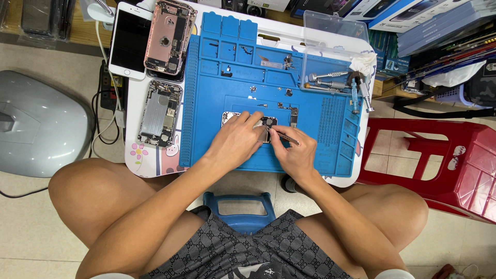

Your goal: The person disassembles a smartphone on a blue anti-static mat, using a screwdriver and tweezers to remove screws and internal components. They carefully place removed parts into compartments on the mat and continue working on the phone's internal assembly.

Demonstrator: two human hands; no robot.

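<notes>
At the bottom of the frame, bare knees and patterned grey shorts flank a small blue plastic stool point(238, 209). Just above them, at the middle of the frame, both hands meet on a flat, ridged blue rubber mat point(217, 103) that covers most of a low white counter point(338, 178). The left hand point(237, 140) lies curled over an opened phone point(268, 124), fingers pressing down on its metal frame and hiding most of it; only a corner of dark circuitry shows. The right hand point(297, 155) is pinched shut on thin metal tweezers point(285, 137), whose tip rests at the phone's edge.

Farther up the mat, tiny screws and small loose parts sit in its moulded square pockets. At the upper right, a clear plastic tray point(336, 31) stands by several slim metal screwdrivers point(330, 82) and a crumpled white cloth point(363, 62). To the upper left lie a grey phone shell point(159, 113) with its insides bare, a rose-coloured phone shell point(169, 36), and a white phone point(129, 41) with a glossy black screen. A red plastic stool point(439, 160) stands at right.
</notes>
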